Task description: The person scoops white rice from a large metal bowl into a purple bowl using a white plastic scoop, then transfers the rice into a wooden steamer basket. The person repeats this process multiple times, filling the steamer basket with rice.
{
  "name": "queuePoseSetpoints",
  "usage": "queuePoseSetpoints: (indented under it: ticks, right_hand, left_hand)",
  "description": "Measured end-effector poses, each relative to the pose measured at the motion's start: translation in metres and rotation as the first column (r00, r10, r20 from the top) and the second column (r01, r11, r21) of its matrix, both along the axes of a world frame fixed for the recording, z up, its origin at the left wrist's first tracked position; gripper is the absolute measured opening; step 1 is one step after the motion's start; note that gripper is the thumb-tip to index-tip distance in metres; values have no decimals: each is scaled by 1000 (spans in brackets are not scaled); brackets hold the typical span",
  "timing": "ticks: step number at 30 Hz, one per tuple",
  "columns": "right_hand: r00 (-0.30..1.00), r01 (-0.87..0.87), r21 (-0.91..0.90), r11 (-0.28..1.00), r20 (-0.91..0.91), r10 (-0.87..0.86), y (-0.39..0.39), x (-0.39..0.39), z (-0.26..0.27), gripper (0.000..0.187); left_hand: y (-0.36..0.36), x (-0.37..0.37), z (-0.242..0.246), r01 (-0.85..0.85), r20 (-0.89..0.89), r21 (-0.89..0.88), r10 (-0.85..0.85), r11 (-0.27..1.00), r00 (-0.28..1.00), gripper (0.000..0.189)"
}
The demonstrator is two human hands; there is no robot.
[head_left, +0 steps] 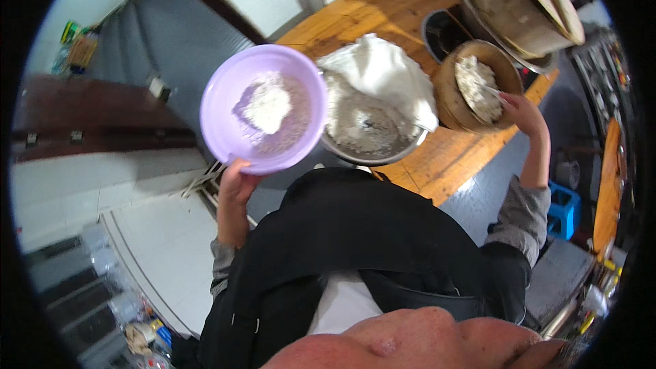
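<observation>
My left hand [238,184] grips the near rim of a purple plastic bowl [218,136], which holds a mound of white powder [269,105]. Beside it stands a metal bowl [379,159] with whitish residue inside, partly covered by a white cloth [382,69]. At the right, my right hand [520,113] is at the edge of a round wooden tub [451,107]. Its fingers hold the end of a pale utensil [492,90], whose far part is hidden in a lumpy white food [474,84].
A wooden table [441,164] carries the metal bowl and tub. Behind the tub are a dark container [441,36] and a large wooden steamer [517,10] in a metal basin. A blue plastic stool [564,210] stands on the floor at right.
</observation>
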State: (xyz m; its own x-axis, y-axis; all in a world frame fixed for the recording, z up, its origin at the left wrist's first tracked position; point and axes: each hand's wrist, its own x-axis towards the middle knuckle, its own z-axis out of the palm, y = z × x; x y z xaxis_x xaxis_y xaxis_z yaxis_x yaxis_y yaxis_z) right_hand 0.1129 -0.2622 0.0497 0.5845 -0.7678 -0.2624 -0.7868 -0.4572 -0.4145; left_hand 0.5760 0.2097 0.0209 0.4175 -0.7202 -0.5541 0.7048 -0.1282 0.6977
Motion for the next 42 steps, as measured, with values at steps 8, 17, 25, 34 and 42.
queuePoseSetpoints:
  ticks: [8,17,25,34,42]
  right_hand:
    - [875,-71,192,979,482,-31,78,40,30,35]
    - [899,-54,425,904,414,-141,202,120,58,31]
    - [931,-44,108,993,364,1,204,132,36,34]
    - [884,-228,-254,940,351,309,172,238,-3,39]
    - [872,-319,-427,846,218,439,179,260,-4,39]
  left_hand:
    - [-59,-17,7,117,147,24,-119,993,982,50]
    - [-100,-49,64,408,167,30,-407,913,898,50]
    - [-94,-58,42,401,121,14,-400,916,909,48]
    - [-97,-50,35,261,459,137,-295,955,838,52]
    - [-119,-24,17,121,589,132,-175,984,789,58]
